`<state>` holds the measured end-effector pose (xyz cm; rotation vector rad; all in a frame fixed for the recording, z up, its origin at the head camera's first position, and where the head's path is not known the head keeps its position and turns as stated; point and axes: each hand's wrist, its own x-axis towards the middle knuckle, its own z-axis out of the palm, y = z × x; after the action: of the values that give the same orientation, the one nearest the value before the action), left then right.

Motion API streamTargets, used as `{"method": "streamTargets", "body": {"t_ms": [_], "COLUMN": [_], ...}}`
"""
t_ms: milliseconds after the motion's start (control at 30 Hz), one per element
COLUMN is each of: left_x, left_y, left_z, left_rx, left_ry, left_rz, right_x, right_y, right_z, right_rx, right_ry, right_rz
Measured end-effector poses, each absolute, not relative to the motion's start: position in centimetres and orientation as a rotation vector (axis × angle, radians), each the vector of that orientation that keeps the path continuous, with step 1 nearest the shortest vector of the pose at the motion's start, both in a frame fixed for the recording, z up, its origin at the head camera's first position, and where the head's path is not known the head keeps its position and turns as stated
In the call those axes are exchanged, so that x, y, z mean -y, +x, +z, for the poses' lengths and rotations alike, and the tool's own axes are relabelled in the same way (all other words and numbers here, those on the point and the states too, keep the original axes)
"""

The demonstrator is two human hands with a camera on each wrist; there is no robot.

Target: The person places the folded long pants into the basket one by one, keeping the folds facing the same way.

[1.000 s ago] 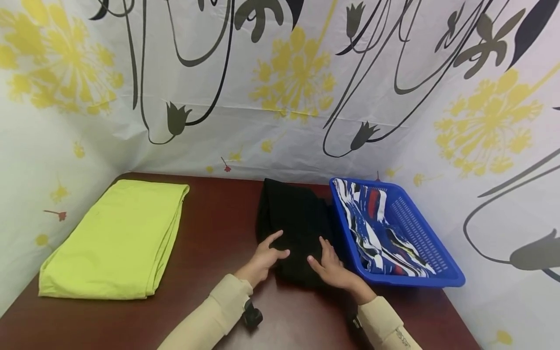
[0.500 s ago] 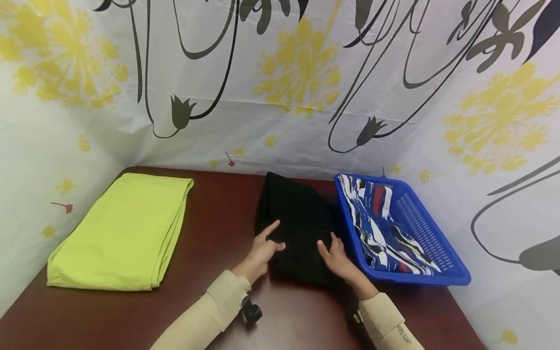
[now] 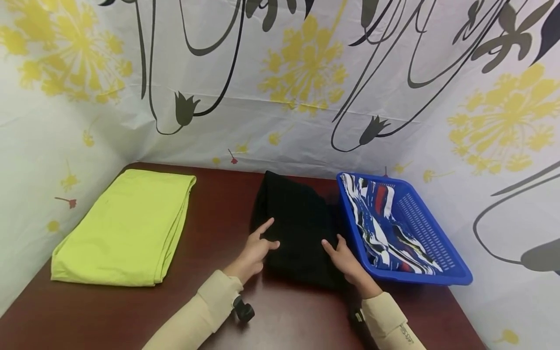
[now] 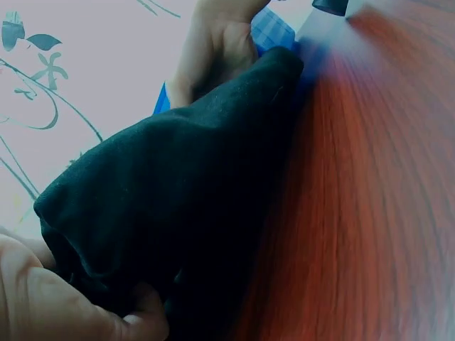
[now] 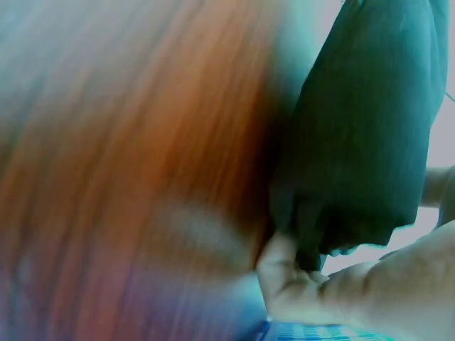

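A folded black cloth garment [image 3: 299,218] lies on the dark red table, left of a blue basket [image 3: 455,272]. My left hand [image 3: 251,253] grips its near left side, the thumb and index finger showing over the fabric. In the left wrist view, the left hand's curled fingers [image 4: 146,312] are at the fold's edge. At the near right side my right hand [image 3: 347,262] holds the garment, close beside the basket. The right wrist view shows the right hand's fingers [image 5: 281,266] bent around the lower edge. Parts of both hands are hidden by the cloth.
Inside the basket lies a folded cloth [image 3: 376,223] patterned in blue, white, black and red. A folded yellow-green cloth [image 3: 127,226] rests on the table [image 3: 214,214] at the left. A patterned white sheet [image 3: 262,121] encloses the back and sides.
The hands have spread apart toward the garment's two sides, and its left edge has shifted slightly left. The basket and yellow-green cloth stay put; the head view has tilted a little.
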<state>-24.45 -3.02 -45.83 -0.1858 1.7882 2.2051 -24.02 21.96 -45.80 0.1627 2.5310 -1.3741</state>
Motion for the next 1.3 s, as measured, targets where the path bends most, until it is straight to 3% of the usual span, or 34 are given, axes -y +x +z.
{"method": "streamTargets", "body": {"t_ms": [733,1300], "left_x": [6.9,8.1], "left_y": [-23.8,-21.5], "left_z": [-43.7,-40.3], "left_rx": [-1.757,-1.918], "left_ry": [-0.156,0.013], "left_rz": [2.217,2.173], "right_x": [-20.3,-18.7], "right_y": [-22.9,-20.8], "right_z": [-44.7,-40.9], "right_rx": [-2.021,-2.126], "right_ry": [0.208,0.054], "right_rz": [-2.026,-2.01]}}
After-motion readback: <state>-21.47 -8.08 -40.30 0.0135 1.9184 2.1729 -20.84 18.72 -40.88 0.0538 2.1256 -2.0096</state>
